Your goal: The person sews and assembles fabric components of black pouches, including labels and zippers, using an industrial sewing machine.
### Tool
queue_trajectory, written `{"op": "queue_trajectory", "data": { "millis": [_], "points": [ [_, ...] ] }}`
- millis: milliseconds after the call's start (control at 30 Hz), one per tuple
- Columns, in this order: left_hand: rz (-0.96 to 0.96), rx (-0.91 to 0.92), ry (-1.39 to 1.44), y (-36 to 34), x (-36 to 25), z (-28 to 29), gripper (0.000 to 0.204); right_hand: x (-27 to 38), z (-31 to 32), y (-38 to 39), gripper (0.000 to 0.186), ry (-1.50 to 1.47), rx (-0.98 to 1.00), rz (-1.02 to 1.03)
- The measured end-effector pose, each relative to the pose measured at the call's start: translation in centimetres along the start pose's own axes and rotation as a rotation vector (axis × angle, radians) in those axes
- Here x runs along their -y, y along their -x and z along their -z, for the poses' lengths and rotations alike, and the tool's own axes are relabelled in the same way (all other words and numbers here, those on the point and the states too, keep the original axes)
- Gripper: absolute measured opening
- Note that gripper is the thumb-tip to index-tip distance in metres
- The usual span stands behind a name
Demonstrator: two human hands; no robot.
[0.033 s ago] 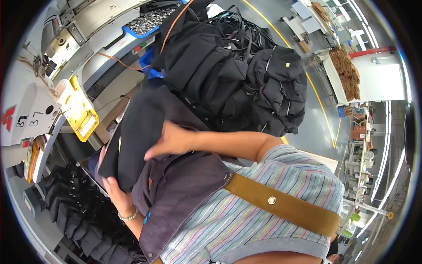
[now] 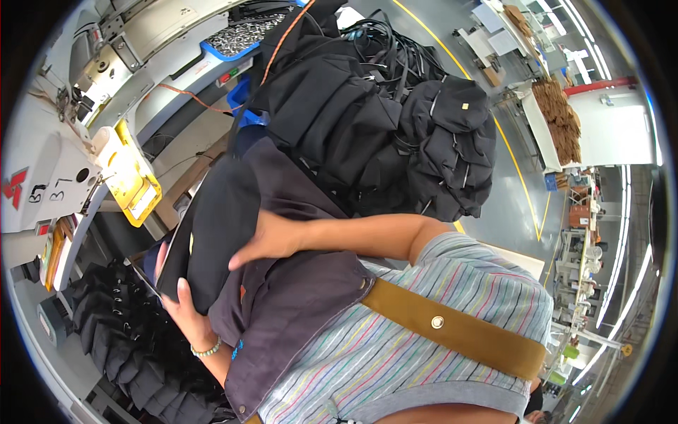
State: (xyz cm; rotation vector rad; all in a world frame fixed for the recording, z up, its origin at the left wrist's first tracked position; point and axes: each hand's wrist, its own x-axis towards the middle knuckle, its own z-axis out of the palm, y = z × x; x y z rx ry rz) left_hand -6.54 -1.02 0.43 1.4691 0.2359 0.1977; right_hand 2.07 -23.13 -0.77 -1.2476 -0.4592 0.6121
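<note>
A folded black fabric piece [image 2: 224, 226] lies across my lap, with a small pale yellow mark on its edge and a narrow end trailing up toward the blue bin. My left hand [image 2: 185, 311], wearing a beaded bracelet, grips its lower end, the thumb in front and fingers partly behind. My right hand [image 2: 277, 237] holds the near side, with the thumb showing and the other fingers hidden by the fabric. Beneath it is my dark purple-grey apron [image 2: 296, 283].
A sewing machine [image 2: 53, 177] with a lit yellow plate [image 2: 134, 187] stands at the left. Black backpacks [image 2: 332, 106] are heaped at the upper middle; more black pieces [image 2: 127, 339] lie at lower left. A blue tray [image 2: 240, 39] of small metal parts and a blue bin [image 2: 247, 106] are behind.
The black fabric piece and my right hand have shifted slightly left. The piece's outline is a little less smeared, and both hands keep their hold.
</note>
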Motion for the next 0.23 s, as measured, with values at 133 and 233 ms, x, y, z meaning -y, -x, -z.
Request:
{"op": "queue_trajectory", "data": {
  "millis": [133, 233],
  "points": [
    [-0.003, -0.346, -0.250, 2.9, 0.5, 9.1, 0.037, -5.7, -0.2, -3.1, 0.040, 0.362, 0.680, -0.177],
    [-0.078, -0.455, -0.707, 5.5, -4.7, 14.6, 0.038, -10.1, 2.7, -4.8, 0.045, 0.614, 1.115, 0.022]
  ]
}}
